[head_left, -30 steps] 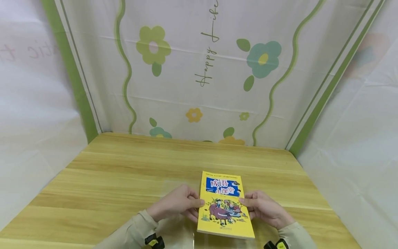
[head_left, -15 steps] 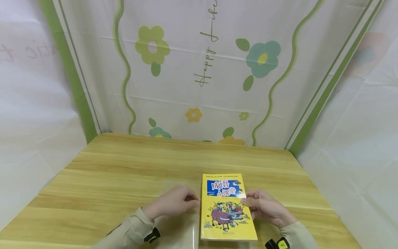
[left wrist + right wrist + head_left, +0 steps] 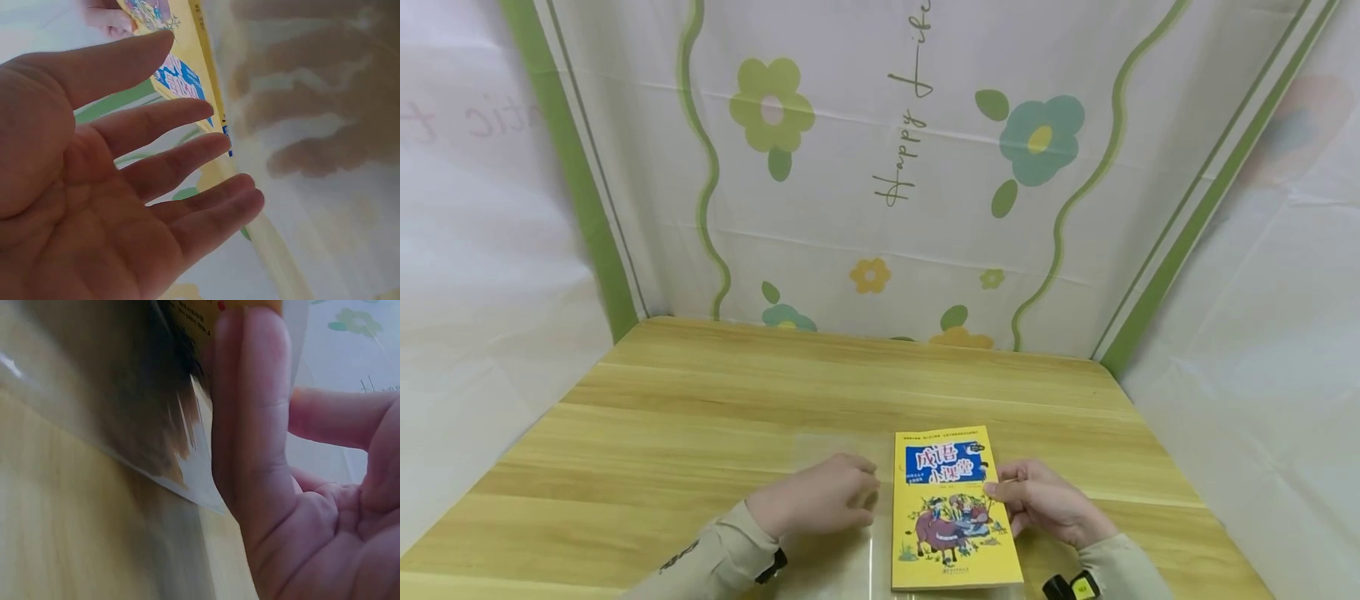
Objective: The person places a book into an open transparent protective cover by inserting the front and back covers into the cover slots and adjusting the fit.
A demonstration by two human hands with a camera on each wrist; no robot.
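Observation:
A yellow paperback book (image 3: 955, 550) with a blue title panel and a cartoon ox faces up at the table's front. At its right edge my right hand (image 3: 1051, 504) pinches it, thumb on the cover and fingers underneath. My left hand (image 3: 820, 497) stays just left of the book, holding nothing. In the left wrist view, that hand's fingers (image 3: 169, 164) are spread and nearly straight near the book's spine (image 3: 209, 53). A clear, glossy plastic sheet (image 3: 842, 562) lies under the book and left hand; the right wrist view shows its edge (image 3: 150, 478) lifted from the wood.
The wood-grain table (image 3: 647, 467) extends to the left, back and right. A white curtain (image 3: 842, 200) with printed flowers hangs along its back edge, and pale cloth walls (image 3: 1262, 350) close in both sides.
My left hand has let go of the book's left edge and drawn off slightly, its fingers opening. Still gripped by my right hand, the book has come a little nearer and to the right.

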